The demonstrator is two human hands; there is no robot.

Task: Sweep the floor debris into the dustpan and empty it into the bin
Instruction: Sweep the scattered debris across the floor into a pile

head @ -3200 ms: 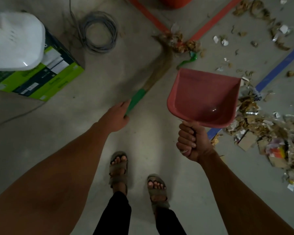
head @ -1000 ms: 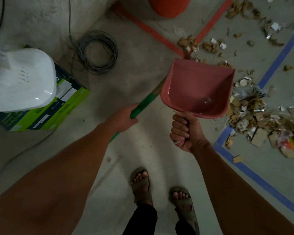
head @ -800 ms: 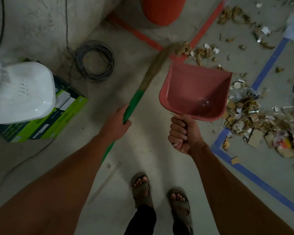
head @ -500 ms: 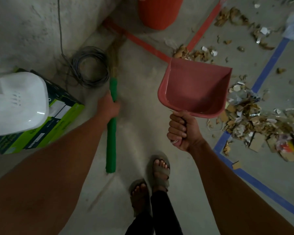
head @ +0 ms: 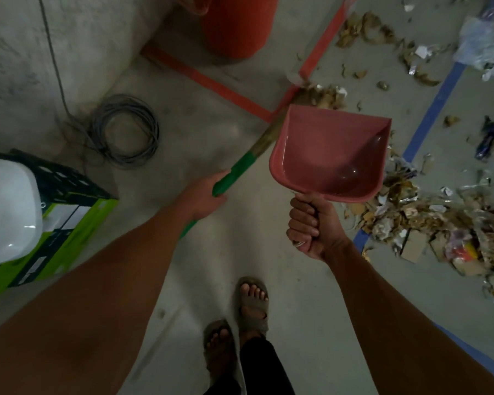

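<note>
2 hands share the work: the left hand (head: 204, 193) grips the green broom (head: 241, 168), angled so its bristles reach the debris (head: 322, 95) by the red tape, likely to drag it closer. The right hand (head: 311, 223) clenches the empty pink dustpan (head: 330, 151), raised off the floor. An orange bin (head: 234, 24) waits beyond.

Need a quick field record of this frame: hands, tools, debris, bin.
left hand: grips the green handle of the broom
right hand: grips the handle of the pink dustpan, held off the floor
dustpan contents: no debris visible
broom head: at the small debris pile near the orange tape
main debris: on the floor right of the dustpan, across the blue tape
bin: orange, top of frame, partly cut off
</note>
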